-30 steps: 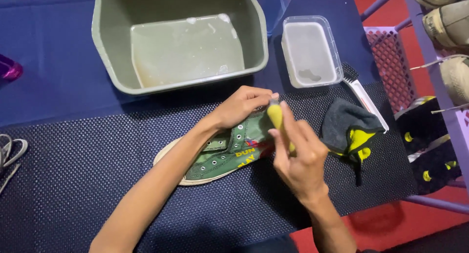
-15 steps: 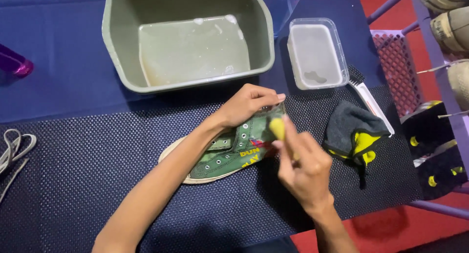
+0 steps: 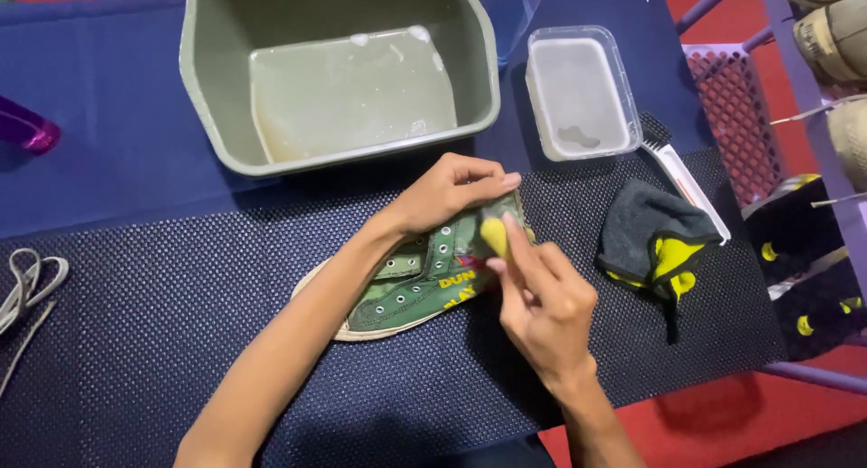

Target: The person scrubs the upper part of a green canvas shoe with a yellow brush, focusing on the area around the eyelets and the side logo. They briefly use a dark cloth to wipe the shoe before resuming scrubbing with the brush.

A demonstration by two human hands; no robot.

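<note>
A green canvas shoe (image 3: pixel 411 287) with a white sole lies on its side on the dark dotted mat (image 3: pixel 181 341). My left hand (image 3: pixel 447 192) presses down on its upper part and holds it still. My right hand (image 3: pixel 542 296) grips a small yellow sponge (image 3: pixel 494 236) and has it against the shoe's heel end, just below my left fingers. The laces are out of the shoe.
A grey-green basin (image 3: pixel 339 70) of cloudy water stands behind the shoe. A clear plastic tub (image 3: pixel 578 93) stands to its right, with a white brush (image 3: pixel 682 174) and a grey-yellow cloth (image 3: pixel 655 238) nearby. Loose laces (image 3: pixel 27 292) lie at the left edge. Shoes sit on a rack (image 3: pixel 835 88) at right.
My right hand has slid the yellow sponge a little lower along the shoe's heel end. My left hand keeps its hold on the shoe.
</note>
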